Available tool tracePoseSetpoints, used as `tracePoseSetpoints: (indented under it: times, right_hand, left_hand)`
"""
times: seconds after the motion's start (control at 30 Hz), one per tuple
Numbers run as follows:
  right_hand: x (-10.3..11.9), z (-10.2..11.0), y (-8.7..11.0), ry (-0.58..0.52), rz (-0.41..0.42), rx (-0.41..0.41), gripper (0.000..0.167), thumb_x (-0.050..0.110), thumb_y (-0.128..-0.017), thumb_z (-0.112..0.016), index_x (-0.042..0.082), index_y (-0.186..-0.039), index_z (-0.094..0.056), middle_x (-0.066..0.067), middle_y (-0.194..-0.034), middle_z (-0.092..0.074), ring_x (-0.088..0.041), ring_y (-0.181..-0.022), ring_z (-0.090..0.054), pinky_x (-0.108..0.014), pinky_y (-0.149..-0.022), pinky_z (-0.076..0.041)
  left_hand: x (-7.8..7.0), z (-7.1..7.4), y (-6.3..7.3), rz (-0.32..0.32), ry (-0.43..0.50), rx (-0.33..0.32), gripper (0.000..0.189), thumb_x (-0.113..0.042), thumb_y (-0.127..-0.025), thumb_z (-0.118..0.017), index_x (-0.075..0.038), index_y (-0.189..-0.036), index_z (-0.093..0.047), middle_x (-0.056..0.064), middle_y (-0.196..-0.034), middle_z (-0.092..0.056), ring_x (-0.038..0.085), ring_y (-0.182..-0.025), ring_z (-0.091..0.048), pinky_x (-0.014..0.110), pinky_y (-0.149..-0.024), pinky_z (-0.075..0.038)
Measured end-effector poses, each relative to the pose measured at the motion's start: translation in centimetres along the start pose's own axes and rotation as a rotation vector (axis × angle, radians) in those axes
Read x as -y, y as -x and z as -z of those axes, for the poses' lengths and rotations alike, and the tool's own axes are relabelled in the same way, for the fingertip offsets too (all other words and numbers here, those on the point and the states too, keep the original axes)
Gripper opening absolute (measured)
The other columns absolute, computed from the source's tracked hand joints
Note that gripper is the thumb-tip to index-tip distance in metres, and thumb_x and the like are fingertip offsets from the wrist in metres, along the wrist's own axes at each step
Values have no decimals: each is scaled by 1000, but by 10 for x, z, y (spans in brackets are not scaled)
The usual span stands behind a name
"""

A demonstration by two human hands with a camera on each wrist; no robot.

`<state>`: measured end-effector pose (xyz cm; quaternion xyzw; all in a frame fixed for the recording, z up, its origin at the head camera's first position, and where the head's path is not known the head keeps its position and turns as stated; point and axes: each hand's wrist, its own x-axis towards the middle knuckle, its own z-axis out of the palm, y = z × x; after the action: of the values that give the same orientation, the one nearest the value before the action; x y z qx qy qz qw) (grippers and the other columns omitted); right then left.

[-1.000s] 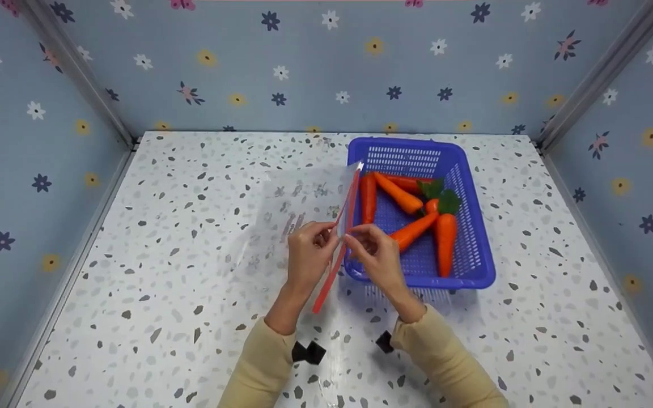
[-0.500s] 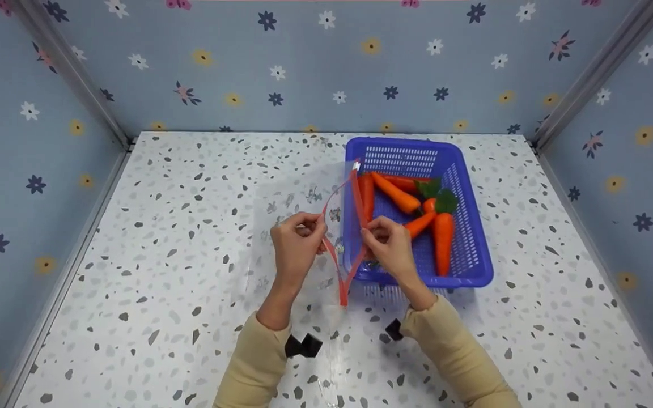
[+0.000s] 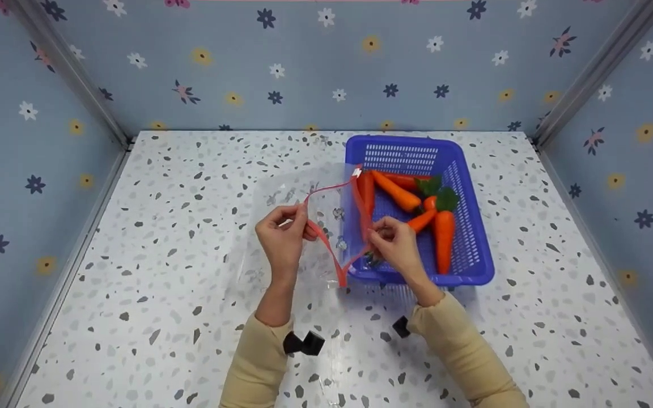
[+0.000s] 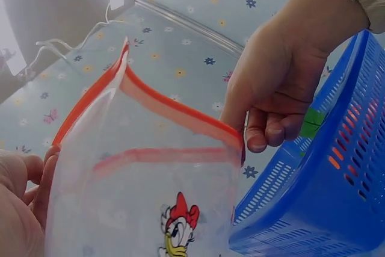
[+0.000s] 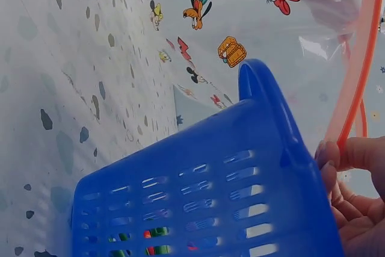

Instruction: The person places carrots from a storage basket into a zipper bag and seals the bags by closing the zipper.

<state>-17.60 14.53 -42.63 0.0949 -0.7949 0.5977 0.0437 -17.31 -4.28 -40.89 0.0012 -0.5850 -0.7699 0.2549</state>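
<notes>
A clear zipper bag [image 4: 138, 203] with cartoon prints and a red zip edge [image 3: 326, 241] hangs spread between both hands. Its mouth gapes wide in the head view, with a white slider [image 3: 357, 172] at the far corner. My left hand [image 3: 282, 241] pinches the left side of the mouth between thumb and fingers. The opposite red edge is pinched by my right hand [image 3: 399, 245], which is over the near left part of a blue basket [image 3: 476, 249]. Several orange carrots [image 3: 444, 241], some with green leaves [image 3: 446, 199], lie inside that basket.
The speckled white table [image 3: 162, 238] extends around the bag and basket. Flower-patterned walls [image 3: 304, 56] enclose it at the back and both sides. Small black blocks [image 3: 312, 343] sit by the sleeve cuffs. In the right wrist view, the basket's rim [image 5: 271, 100] rises close beside the right hand.
The hands have moved apart, left hand leftward and right hand slightly rightward. The bag's mouth, nearly closed a second ago, has widened into a broad gap. The basket and carrots stay put.
</notes>
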Motion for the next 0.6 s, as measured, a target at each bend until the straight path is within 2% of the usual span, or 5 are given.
tracePoseSetpoints:
  times: [0.1, 0.2, 0.33, 0.47, 0.6]
  right_hand:
    - [4, -1, 0, 18, -39, 14, 9, -1, -83, -58, -9, -83, -57, -10, -60, -58, -20, -42, -52, -24, -40, -48]
    - [12, 0, -1, 56, -88, 47, 12, 5, -85, -58, -6, -88, -57, -8, -60, -57, -18, -43, -52, -24, -42, -50]
    - [16, 7, -5, 54, -110, 129, 20, 12, -86, -58, -4, -98, -55, -17, -66, -59, -31, -50, -57, -38, -50, -53]
    - [8, 19, -13, 46, -92, 187, 31, 19, -87, -58, -3, -107, -52, -21, -76, -61, -38, -59, -58, -43, -56, -53]
    - [3, 32, -23, 163, -55, 215, 36, 29, -85, -59, 1, -107, -53, -15, -79, -62, -29, -61, -60, -33, -58, -54]
  left_hand:
    - [6, -1, 2, 24, 29, -9, 14, 2, -80, -61, 16, -78, -60, 21, -63, -54, 22, -38, -52, 28, -38, -49]
    - [41, 3, -3, 6, 98, 1, 17, -8, -79, -66, 9, -77, -63, 20, -63, -55, 22, -37, -52, 29, -36, -48]
    - [84, 10, -9, -14, 154, 22, 15, -11, -78, -68, 4, -79, -65, 15, -62, -57, 20, -38, -53, 28, -34, -47]
    - [89, 10, -9, -18, 150, 31, 13, -9, -78, -68, 4, -80, -65, 16, -61, -57, 23, -38, -53, 30, -34, -47]
    - [78, 7, -7, -4, 155, 37, 15, -11, -78, -69, 4, -80, -66, 16, -58, -58, 23, -38, -53, 31, -35, -47]
